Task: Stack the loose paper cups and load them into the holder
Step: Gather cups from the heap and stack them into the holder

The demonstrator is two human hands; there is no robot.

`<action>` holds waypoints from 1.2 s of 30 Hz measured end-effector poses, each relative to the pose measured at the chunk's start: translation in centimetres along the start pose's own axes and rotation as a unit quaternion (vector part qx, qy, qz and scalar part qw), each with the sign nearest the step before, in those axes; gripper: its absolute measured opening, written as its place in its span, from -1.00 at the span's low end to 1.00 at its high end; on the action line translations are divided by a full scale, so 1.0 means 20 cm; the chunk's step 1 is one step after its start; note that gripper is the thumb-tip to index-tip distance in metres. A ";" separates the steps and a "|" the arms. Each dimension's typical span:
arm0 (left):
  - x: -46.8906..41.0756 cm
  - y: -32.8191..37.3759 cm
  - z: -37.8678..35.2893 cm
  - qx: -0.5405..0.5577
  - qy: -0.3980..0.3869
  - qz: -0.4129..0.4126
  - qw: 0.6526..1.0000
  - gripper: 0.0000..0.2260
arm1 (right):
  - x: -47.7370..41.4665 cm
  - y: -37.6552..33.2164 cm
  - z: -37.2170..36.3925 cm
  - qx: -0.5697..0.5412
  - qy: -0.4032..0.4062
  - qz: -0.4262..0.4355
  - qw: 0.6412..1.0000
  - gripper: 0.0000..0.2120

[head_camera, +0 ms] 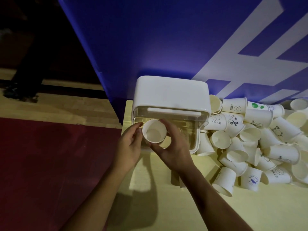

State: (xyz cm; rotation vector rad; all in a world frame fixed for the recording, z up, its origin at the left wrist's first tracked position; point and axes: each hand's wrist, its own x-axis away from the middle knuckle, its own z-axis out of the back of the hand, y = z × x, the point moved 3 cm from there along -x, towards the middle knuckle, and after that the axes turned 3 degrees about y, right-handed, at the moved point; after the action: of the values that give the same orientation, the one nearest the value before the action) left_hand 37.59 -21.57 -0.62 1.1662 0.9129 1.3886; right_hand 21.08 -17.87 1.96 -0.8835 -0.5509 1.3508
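A white paper cup (154, 130), mouth up, hangs in front of the holder (171, 95), a white box with a clear front that stands at the table's far left corner. My right hand (171, 147) grips the cup, fingers curled round its far side and thumb under it. At the cup's left rim my left hand (131, 144) holds it with thumb and fingertips. Whether more cups are nested under this one is hidden. A heap of loose paper cups (260, 144), some printed, lies on its side to the right of the holder.
The pale yellow table (200, 210) ends at its left edge near my left forearm. A red mat (50, 164) and wooden floor (66, 107) lie below to the left. A blue and white wall panel (166, 39) rises right behind the holder.
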 end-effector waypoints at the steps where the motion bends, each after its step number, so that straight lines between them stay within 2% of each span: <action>1: 0.00 0.01 -0.01 0.002 -0.004 -0.002 1.000 -0.75 | 0.00 0.01 -0.01 -0.001 0.002 0.000 1.000 -0.28; 6: 0.00 -0.02 -0.03 0.006 -0.008 0.002 1.000 -0.74 | 0.00 0.06 -0.05 0.009 -0.001 -0.010 1.000 -0.30; 17: -0.03 -0.15 -0.07 -0.058 -0.030 0.024 0.998 -0.72 | 0.03 0.18 -0.11 0.001 -0.070 -0.068 0.995 -0.23; 24: -0.03 -0.15 -0.06 -0.086 -0.023 0.003 0.996 -0.68 | 0.02 0.23 -0.15 -0.036 -0.071 -0.112 0.990 -0.27; 28: -0.01 -0.15 -0.03 -0.091 -0.005 -0.005 0.996 -0.66 | 0.00 0.22 -0.18 -0.048 -0.085 -0.114 0.989 -0.28; 36: -0.03 -0.15 -0.03 -0.148 -0.024 -0.040 0.988 -0.64 | 0.01 0.21 -0.17 -0.025 -0.094 -0.114 0.989 -0.26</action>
State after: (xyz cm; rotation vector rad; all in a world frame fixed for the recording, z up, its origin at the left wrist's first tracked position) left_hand 37.68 -21.61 -3.75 0.9235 0.6838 1.3708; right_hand 21.25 -18.51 -3.38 -0.7135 -0.8103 1.2216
